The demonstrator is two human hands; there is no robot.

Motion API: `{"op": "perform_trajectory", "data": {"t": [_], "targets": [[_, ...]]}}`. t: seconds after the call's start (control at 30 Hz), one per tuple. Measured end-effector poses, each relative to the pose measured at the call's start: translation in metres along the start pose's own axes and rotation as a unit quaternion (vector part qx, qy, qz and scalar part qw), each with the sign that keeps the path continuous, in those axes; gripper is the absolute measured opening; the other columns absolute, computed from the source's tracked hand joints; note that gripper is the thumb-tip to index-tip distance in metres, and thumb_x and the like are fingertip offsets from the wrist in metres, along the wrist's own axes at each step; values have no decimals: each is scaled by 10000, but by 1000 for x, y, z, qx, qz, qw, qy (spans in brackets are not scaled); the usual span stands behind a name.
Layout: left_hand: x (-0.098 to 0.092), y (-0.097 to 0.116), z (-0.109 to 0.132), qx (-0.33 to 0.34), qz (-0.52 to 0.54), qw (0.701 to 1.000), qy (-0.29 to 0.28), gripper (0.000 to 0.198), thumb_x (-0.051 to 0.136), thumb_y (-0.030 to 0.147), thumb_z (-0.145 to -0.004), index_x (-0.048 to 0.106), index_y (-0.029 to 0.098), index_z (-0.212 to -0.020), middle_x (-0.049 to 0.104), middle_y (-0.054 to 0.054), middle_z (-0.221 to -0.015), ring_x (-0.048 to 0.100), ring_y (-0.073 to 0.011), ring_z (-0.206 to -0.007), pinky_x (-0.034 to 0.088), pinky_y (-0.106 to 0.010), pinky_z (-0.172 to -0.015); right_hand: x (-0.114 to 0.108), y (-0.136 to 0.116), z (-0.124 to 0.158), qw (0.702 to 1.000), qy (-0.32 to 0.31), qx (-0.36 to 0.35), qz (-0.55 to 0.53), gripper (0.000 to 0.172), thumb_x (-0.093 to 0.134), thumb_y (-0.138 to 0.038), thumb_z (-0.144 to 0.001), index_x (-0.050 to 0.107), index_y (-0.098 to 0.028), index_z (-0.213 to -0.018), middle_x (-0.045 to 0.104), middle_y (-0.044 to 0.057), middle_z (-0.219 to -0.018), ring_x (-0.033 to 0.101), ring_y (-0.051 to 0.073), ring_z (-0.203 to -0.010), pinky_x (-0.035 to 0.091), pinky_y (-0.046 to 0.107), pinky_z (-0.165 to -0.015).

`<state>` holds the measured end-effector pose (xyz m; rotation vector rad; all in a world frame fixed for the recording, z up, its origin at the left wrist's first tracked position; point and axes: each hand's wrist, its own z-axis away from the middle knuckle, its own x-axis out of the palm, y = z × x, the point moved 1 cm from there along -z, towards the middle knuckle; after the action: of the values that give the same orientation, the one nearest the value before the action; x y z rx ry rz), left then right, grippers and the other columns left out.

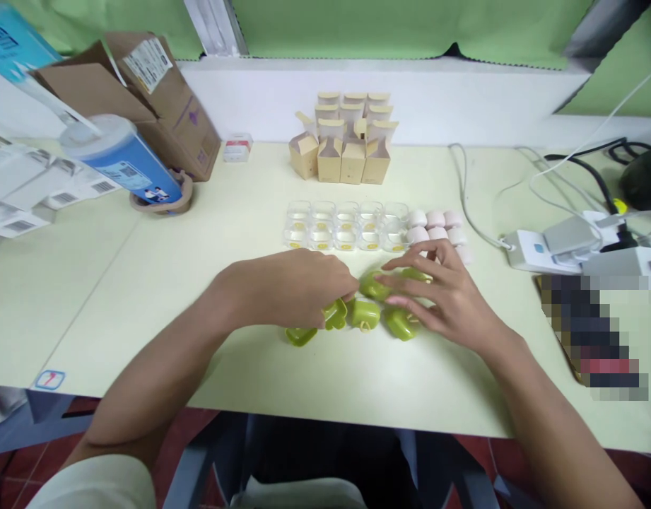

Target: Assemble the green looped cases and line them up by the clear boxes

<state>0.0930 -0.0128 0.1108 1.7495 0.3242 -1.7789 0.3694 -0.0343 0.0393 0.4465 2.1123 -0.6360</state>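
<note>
Sleeve (95, 484); left hand (307, 286), grip unclear; right hand (444, 300), fingers apart; six visible green pieces (365, 312); ten clear cups (346, 236).

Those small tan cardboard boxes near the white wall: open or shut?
Open: the small tan cardboard boxes have lid flaps standing up, with uncovered openings in the front row. Their contents I cannot tell.

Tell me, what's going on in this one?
A person at a pale table has both hands among small glossy green pieces. The left hand is over those on the left, its grip hidden from view. The right hand is over those on the right, fingers spread. Beyond the hands, clear containers stand in two rows beside whitish round pieces, with small open cardboard boxes grouped farther back.
</note>
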Motion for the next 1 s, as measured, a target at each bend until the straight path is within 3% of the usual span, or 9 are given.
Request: {"op": "perform_trajectory", "data": {"t": [0.1, 0.27, 0.37, 0.43, 0.53, 0.67, 0.73, 0.83, 1.0], "targets": [[2, 3, -2, 12, 12, 997, -77, 116, 683, 119, -851, 705, 229, -819, 712, -1, -741, 631, -177, -628, 414, -305, -614, 4, -18, -2, 999, -27, -38, 15, 380, 806, -482, -1031, 794, -251, -1332, 819, 114, -1251, 626, 353, -1183, 559, 541, -948], [-6, 2, -5, -13, -27, 996, -81, 171, 604, 67, -932, 675, 192, -838, 707, -26, -794, 638, -181, -676, 374, -319, -617, 17, -39, -5, 993, -62, -66, 78, 221, 775, -207, -1024, 763, -158, -1239, 832, 129, -1159, 661, 351, -1105, 596, 514, -855], [-13, -1, -6, -15, -24, 1000, -12, 126, 609, 130, -1019, 725, 178, -1011, 755, -52, -931, 695, -209, -827, 434, -327, -695, 13, -36, -3, 997, -9, -61, 35, 321, 797, -202, -996, 735, -182, -1310, 837, 128, -1154, 723, 339, -1047, 628, 510, -819], [-18, -1, -9, -11, 21, 999, 42, 124, 640, 167, -1049, 740, 173, -1122, 788, -61, -1034, 730, -219, -941, 495, -334, -788, 6, -29, 0, 996, 68, 11, -54, 452, 798, -228, -1004, 699, -244, -1445, 828, 129, -1269, 774, 325, -1084, 662, 505, -853], [-20, 5, -19, 4, 182, 978, 101, 193, 734, 303, -1054, 737, 187, -1209, 823, -53, -1117, 768, -194, -954, 575, -327, -844, 1, -14, 5, 947, 179, 146, -221, 497, 751, -273, -1053, 669, -362, -1535, 786, 105, -1431, 803, 309, -1197, 705, 476, -884], [-1, 14, -36, -2, 300, 928, 220, 360, 779, 500, -1035, 746, 195, -1223, 827, -42, -1099, 767, -155, -880, 612, -293, -797, 7, -1, 9, 900, 221, 181, -330, 394, 811, -329, -1016, 745, -388, -1400, 769, 91, -1454, 790, 328, -1272, 728, 438, -807], [12, 17, -42, -8, 248, 929, 273, 360, 753, 527, -1051, 757, 186, -1167, 805, -37, -1046, 739, -142, -852, 602, -284, -779, 9, 0, 8, 887, 224, 207, -346, 314, 803, -342, -1022, 765, -365, -1334, 787, 91, -1405, 809, 309, -1210, 729, 415, -778], [28, 22, -46, -12, 78, 951, 299, 327, 711, 480, -1089, 743, 172, -1194, 766, -62, -1057, 711, -155, -854, 561, -285, -711, 10, -8, 6, 879, 214, 238, -353, 294, 714, -473, -1078, 757, -307, -1317, 790, 121, -1390, 836, 259, -925, 714, 406, -672], [34, 33, -44, 38, -65, 956, 285, 375, 580, 486, -1149, 685, 132, -1213, 693, -74, -1016, 669, -158, -803, 483, -281, -590, 7, -23, 2, 933, 232, 211, -178, 225, 763, -407, -1054, 767, -264, -1228, 827, 50, -1032, 714, 152, -625, 607, 301, -534]]}}
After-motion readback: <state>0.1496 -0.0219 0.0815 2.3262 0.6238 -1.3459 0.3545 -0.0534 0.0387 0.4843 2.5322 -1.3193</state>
